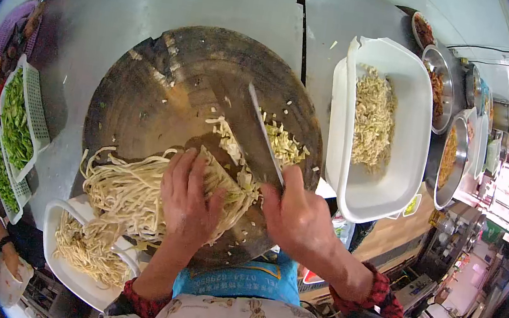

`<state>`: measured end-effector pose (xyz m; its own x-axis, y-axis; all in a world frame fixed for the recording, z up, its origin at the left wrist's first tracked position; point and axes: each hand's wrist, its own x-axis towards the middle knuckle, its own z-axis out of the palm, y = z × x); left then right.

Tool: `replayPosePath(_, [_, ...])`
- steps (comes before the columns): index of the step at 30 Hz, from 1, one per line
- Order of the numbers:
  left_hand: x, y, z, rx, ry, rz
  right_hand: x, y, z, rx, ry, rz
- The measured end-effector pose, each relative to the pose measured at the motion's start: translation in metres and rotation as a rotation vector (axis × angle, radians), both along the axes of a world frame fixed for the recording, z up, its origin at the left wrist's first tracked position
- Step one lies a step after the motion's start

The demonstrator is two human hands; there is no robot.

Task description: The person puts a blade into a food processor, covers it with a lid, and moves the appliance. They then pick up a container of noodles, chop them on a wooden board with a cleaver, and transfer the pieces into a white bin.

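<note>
A bundle of long pale strands (127, 189), perhaps pickled long beans, lies across a thick round wooden chopping board (140, 107). My left hand (189, 199) presses down on the bundle with bent fingers, holding it near its cut end. In my right hand (298, 218) is the handle of a cleaver (240, 122), its broad blade standing over the board just right of the left fingers. Short chopped pieces (285, 145) lie to the right of the blade, and a few cling beside it on the left. The handle itself is mostly hidden by my fingers.
Right of the board stands a white tub (406, 190) with chopped pieces. Another white basin (57, 262) at lower left holds uncut strands. Metal bowls (451, 164) line the far right. Baskets of green vegetables (18, 117) and another person's arm (1, 233) are at left.
</note>
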<state>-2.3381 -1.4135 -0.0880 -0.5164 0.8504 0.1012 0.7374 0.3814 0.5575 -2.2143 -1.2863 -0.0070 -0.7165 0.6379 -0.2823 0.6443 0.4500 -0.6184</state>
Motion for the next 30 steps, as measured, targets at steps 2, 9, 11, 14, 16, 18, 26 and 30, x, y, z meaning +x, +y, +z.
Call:
replayPosePath(2, [0.004, -0.004, 0.002, -0.028, -0.010, -0.005, 0.019, -0.006, 0.015, 0.014, -0.029, 0.100])
replayPosePath(9, [0.017, -0.005, -0.018, -0.055, 0.038, 0.080, 0.051, -0.052, -0.002, -0.217, -0.435, 0.176])
replayPosePath(11, [0.021, -0.009, -0.023, -0.060, 0.074, 0.099, 0.032, -0.054, -0.009, -0.159, -0.339, 0.256])
replayPosePath(14, [0.020, -0.007, -0.019, -0.090, 0.144, 0.090, 0.021, -0.047, -0.011, -0.024, -0.350, 0.263])
replayPosePath(16, [0.019, -0.002, -0.001, -0.110, 0.071, 0.001, 0.034, -0.038, -0.021, -0.085, -0.302, 0.126])
replayPosePath(18, [0.022, -0.001, 0.012, -0.161, 0.073, -0.033, 0.041, -0.027, -0.024, -0.080, -0.252, 0.085])
replayPosePath(26, [0.019, -0.009, 0.005, -0.378, 0.025, -0.093, 0.056, -0.012, -0.011, -0.017, -0.104, 0.051])
replayPosePath(30, [0.020, -0.011, 0.006, -0.333, 0.044, -0.081, 0.063, -0.029, -0.022, 0.122, -0.150, 0.119])
